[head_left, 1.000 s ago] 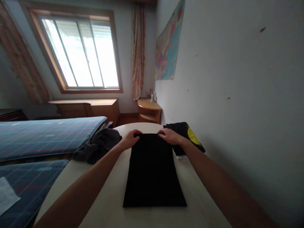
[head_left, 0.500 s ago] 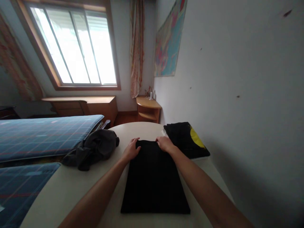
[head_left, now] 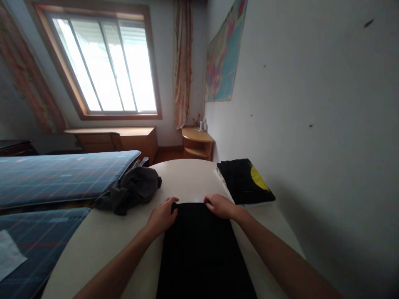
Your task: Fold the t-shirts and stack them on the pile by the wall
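Observation:
A folded black garment [head_left: 202, 249] lies flat on the white table [head_left: 183, 178], its near end running out of the bottom of the view. At its far left corner my left hand [head_left: 162, 215] pinches the edge between thumb and fingers. My right hand [head_left: 220, 205] grips the far right corner the same way, with the fingertips curled over the edge. Just beyond my right hand lies another folded black garment [head_left: 237, 180] with a yellow patch, on something whitish like a plastic sheet. What kind of garment I hold cannot be made out.
A crumpled dark grey cloth [head_left: 134, 187] lies at the table's left edge. Beside it are plaid blue mattresses [head_left: 68, 178], one with a white sheet [head_left: 9, 253] on it. A wall [head_left: 327, 166] borders the table on the right. Desks [head_left: 137, 133] stand at the back.
Both hands have drawn the black garment's far edge toward me, and its near end has left the view. The view has shifted slightly. The other garments lie as before.

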The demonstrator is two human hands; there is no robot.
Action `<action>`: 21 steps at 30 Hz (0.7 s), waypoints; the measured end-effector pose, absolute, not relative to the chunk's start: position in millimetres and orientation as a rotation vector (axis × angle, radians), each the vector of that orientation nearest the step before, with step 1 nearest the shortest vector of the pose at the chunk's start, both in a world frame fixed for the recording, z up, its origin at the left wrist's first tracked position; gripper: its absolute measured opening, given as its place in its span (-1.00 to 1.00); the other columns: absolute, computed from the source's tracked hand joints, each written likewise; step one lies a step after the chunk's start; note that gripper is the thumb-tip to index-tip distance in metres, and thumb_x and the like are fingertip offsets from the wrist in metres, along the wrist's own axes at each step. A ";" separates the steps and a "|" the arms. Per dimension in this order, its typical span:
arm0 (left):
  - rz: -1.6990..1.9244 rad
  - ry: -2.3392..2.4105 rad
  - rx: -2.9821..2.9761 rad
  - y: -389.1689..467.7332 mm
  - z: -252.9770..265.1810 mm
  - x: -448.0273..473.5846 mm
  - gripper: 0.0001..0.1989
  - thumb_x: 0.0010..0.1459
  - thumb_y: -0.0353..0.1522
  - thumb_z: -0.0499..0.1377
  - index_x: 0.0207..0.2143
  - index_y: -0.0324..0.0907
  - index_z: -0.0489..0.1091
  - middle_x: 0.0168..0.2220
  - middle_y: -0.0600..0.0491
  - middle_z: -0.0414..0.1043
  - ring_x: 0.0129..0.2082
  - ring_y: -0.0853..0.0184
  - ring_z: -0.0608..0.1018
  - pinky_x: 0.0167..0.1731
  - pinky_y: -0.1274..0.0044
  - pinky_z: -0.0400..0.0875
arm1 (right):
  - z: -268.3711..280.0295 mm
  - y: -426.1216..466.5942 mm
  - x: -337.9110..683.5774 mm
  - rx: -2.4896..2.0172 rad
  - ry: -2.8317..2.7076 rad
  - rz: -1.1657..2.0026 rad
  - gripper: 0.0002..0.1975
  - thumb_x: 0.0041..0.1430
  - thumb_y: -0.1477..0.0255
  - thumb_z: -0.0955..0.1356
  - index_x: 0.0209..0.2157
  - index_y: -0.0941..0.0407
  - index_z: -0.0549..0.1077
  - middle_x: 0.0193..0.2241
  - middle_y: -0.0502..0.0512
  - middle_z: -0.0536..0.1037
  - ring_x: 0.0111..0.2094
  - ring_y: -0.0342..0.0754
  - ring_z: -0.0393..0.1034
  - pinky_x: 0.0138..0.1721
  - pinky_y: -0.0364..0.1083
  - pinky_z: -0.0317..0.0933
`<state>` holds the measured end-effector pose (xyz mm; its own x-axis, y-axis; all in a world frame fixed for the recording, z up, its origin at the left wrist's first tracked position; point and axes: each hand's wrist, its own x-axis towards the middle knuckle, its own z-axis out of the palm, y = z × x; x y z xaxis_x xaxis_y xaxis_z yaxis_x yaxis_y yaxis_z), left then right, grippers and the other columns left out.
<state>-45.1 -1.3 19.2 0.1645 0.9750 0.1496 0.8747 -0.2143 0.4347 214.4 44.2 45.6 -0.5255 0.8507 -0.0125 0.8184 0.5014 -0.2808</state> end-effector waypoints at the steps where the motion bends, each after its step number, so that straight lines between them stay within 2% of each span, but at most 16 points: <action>1: 0.590 1.796 2.195 -6.3 19.3 -45.8 -0.68 0.21 -0.41 0.11 0.03 -0.14 0.38 0.02 -0.05 0.49 0.01 0.19 0.54 0.03 0.44 0.34 | 45.8 41.4 214.9 -1.450 -2.605 0.389 -0.76 0.25 0.50 0.28 -0.13 0.13 0.55 -0.15 0.15 0.62 -0.13 -0.02 0.49 -0.11 -0.15 0.23; 5: 0.651 1.864 2.159 -15.0 19.7 -41.8 -0.70 0.24 -0.45 0.09 0.02 -0.15 0.37 0.02 -0.05 0.50 0.02 0.20 0.54 0.05 0.44 0.34 | 44.6 34.6 210.8 -1.471 -2.548 0.349 -0.75 0.32 0.47 0.25 -0.09 0.14 0.52 -0.13 0.18 0.61 -0.09 0.01 0.48 -0.08 -0.12 0.22; 10: 0.708 1.928 2.091 -15.6 16.4 -39.0 -0.72 0.26 -0.44 0.07 0.01 -0.13 0.38 -0.05 -0.03 0.54 -0.04 0.20 0.57 0.00 0.42 0.39 | 42.4 14.0 206.0 -1.500 -2.427 0.164 -0.70 0.36 0.43 0.23 0.04 0.14 0.46 0.03 0.21 0.52 0.07 0.07 0.36 0.11 0.00 0.12; 13: 0.813 1.991 2.100 -20.0 12.2 -36.1 -0.70 0.25 -0.44 0.07 0.03 -0.15 0.38 0.05 -0.07 0.46 0.01 0.18 0.54 0.05 0.37 0.38 | 37.7 -6.8 207.5 -1.466 -2.391 0.070 -0.63 0.35 0.31 0.26 0.11 0.13 0.43 0.12 0.23 0.45 0.15 0.11 0.28 0.21 0.06 0.03; 17: 0.924 1.871 2.416 -32.3 5.5 -22.6 -0.64 0.26 -0.37 0.09 0.10 -0.13 0.39 0.26 -0.09 0.26 0.24 0.10 0.34 0.24 0.27 0.21 | 25.5 -29.8 210.1 -1.470 -2.468 0.225 -0.40 0.31 0.02 0.24 0.26 0.02 0.30 0.32 0.18 0.22 0.35 0.21 -0.03 0.32 0.19 -0.18; 19: 0.782 1.694 2.550 -37.7 1.2 -14.6 -0.56 0.29 -0.27 0.10 0.20 -0.05 0.33 0.34 -0.03 0.16 0.33 0.08 0.22 0.28 0.23 0.14 | 20.4 -33.2 211.5 -1.492 -2.501 0.335 -0.33 0.30 -0.05 0.20 0.33 -0.03 0.19 0.38 0.13 0.11 0.40 0.22 -0.18 0.35 0.23 -0.27; 21: 0.598 1.637 2.568 -40.1 -3.0 -9.0 -0.50 0.32 -0.15 0.07 0.28 0.02 0.25 0.38 -0.01 0.08 0.38 0.03 0.11 0.30 0.16 0.08 | 17.8 -30.9 213.2 -1.485 -2.515 0.408 -0.31 0.31 -0.06 0.17 0.36 -0.05 0.13 0.40 0.09 0.05 0.42 0.19 -0.25 0.36 0.22 -0.31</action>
